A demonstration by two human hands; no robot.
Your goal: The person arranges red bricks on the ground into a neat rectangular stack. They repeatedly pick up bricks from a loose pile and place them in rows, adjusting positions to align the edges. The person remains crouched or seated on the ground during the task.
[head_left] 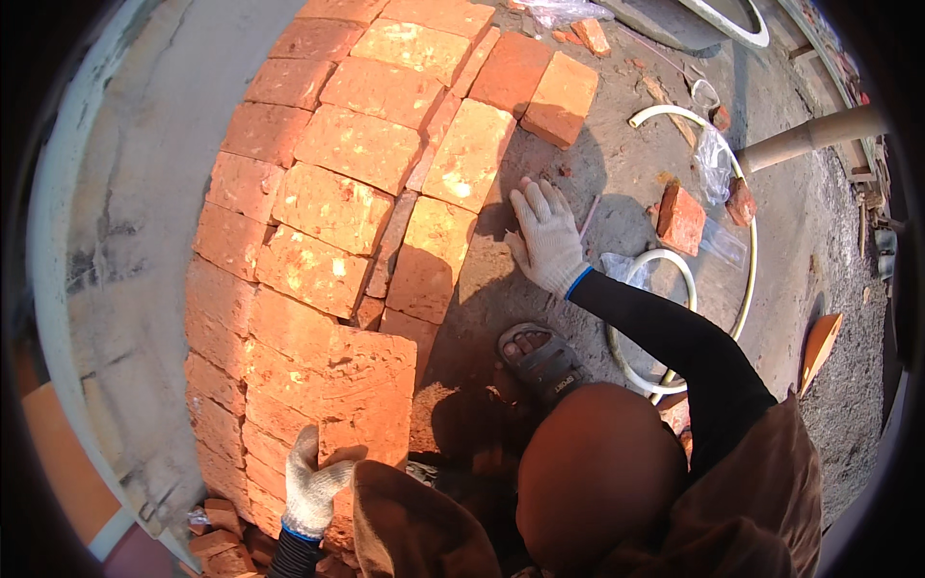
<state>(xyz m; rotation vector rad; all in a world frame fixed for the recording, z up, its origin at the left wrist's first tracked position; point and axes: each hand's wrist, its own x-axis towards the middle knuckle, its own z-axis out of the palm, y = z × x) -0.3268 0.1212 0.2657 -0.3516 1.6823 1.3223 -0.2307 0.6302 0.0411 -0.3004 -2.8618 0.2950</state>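
Note:
My left hand (313, 486), in a white knit glove, grips the near end of an orange-red brick (371, 395). That brick sits over the near part of a long stack of bricks (356, 149), its right end overhanging the row beside it. Gloved too, my right hand (544, 236) is empty, its fingers stretched out and slightly apart. It hovers over or rests on the grey ground just right of the stack; contact is hard to tell. Two bricks (559, 99) lie side by side beyond it, at the stack's far right end.
A pale wall or ledge (145, 241) runs along the stack's left. On the right lie a looped cream hose (752, 250), a broken brick (680, 220), plastic scraps (713, 164) and a pole (814, 138). My sandalled foot (544, 361) stands near the stack. Brick rubble (222, 549) lies lower left.

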